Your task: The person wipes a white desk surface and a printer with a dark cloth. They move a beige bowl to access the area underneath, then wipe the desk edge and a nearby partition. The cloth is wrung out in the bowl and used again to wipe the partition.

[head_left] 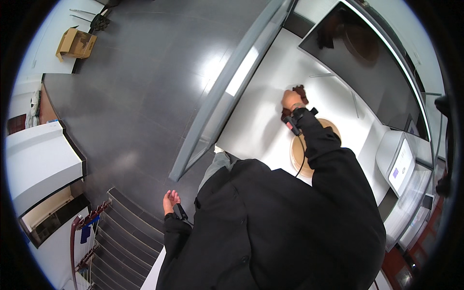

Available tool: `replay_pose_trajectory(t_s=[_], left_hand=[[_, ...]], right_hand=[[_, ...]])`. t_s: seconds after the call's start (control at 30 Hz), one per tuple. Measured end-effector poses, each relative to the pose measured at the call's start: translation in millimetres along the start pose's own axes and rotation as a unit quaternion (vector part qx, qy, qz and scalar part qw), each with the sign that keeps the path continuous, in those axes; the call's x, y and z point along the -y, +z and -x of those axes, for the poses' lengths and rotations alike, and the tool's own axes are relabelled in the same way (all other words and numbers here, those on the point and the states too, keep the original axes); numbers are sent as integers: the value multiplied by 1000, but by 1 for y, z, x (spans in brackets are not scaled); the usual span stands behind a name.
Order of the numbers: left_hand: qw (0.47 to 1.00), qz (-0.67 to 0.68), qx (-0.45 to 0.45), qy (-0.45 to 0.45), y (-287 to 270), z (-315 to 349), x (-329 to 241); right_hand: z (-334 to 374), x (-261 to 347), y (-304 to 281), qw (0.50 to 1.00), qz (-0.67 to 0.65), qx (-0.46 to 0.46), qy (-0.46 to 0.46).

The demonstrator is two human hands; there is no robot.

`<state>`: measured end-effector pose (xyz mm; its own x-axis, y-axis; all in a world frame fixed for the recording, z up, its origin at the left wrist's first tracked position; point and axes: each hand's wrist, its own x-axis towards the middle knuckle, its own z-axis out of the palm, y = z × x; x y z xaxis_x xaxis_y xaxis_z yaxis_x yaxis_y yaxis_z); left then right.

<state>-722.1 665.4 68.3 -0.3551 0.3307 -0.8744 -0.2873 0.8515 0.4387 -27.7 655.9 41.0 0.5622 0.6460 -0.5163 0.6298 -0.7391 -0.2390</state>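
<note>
My right hand [291, 99] is closed on a dark brown cloth [301, 92], which bunches out on both sides of the fist. Hand and cloth are over the white tabletop [266, 96], in front of a large black screen. Beneath my right forearm is a round tan board or lid [298, 157], partly covered by the sleeve. At my left side, away from the table, my left hand [171, 201] hangs with loosely bent fingers and nothing in it. Each wrist wears a small black device, and a cable runs from the right one.
A grey-framed glass partition [217, 96] borders the table's left side. The black screen [372, 58] stands along the far right, near a white device with a lit display [400, 165]. Stairs [128, 229] with a brown railing descend at lower left. A cardboard box [77, 43] sits far left.
</note>
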Motion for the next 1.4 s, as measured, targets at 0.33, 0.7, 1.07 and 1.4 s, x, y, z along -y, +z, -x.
replay_pose_trajectory(t_s=[0.33,0.7,1.07,1.4], left_hand=[[998,62,-3,-29,-46,-33,9],[998,1,14,-58,-46,-45,9],[990,-102,98,-5,19,-75,-52],[984,-130,119,20,27,-86,-82]], right_hand=[[80,133,102,983,120,74,-119],[128,107,121,983,101,32,-150],[146,45,90,949,-180,-32,255],[189,87,151,970,208,-122,-29]])
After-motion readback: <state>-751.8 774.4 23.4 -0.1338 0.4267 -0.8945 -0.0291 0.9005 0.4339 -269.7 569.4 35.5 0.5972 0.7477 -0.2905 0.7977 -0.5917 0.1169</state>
